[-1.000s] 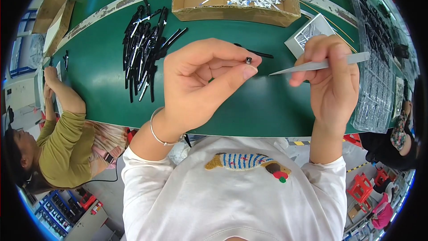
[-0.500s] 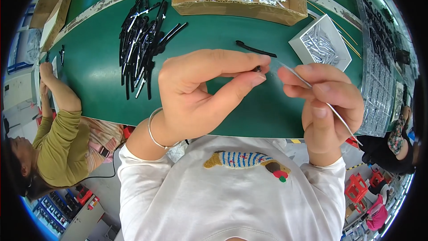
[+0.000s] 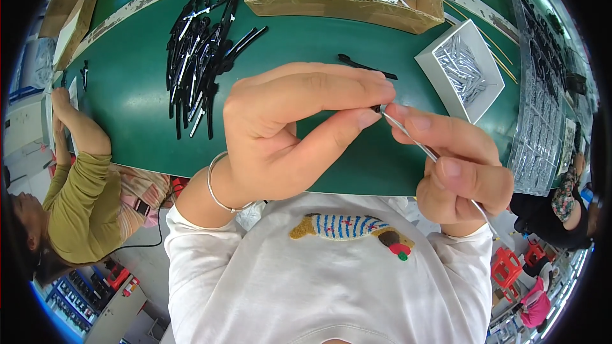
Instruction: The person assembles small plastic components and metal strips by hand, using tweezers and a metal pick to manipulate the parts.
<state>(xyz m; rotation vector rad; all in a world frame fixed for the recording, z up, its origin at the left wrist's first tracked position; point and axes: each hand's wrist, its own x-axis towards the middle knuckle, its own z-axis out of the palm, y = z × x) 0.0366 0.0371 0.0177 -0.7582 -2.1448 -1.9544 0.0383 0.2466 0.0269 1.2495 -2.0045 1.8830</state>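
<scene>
My left hand (image 3: pixel 299 130) is closed, thumb and forefinger pinching a small black piece (image 3: pixel 376 109) that is mostly hidden by the fingers. Just right of it, my right hand (image 3: pixel 456 169) grips a slim silver metal rod (image 3: pixel 417 143) between thumb and fingers. The rod slants from the lower right up to the black piece, its upper end at or touching it. Fingertips of both hands almost meet. Beyond them on the green table (image 3: pixel 306 44) lies one slim black strip (image 3: pixel 368 67) with a thicker rounded end.
A pile of slim black strips (image 3: pixel 197 64), some with silver parts, lies at the left. At the back stands a cardboard box (image 3: pixel 344 11) of white pieces. A white box (image 3: pixel 440 86) of small silver pieces sits at the right. A co-worker (image 3: pixel 83 185) sits on the left.
My right hand has moved left and slightly down, bringing the metal rod's tip to the black piece. My left hand keeps its pinch, with its fingertips slightly farther right.
</scene>
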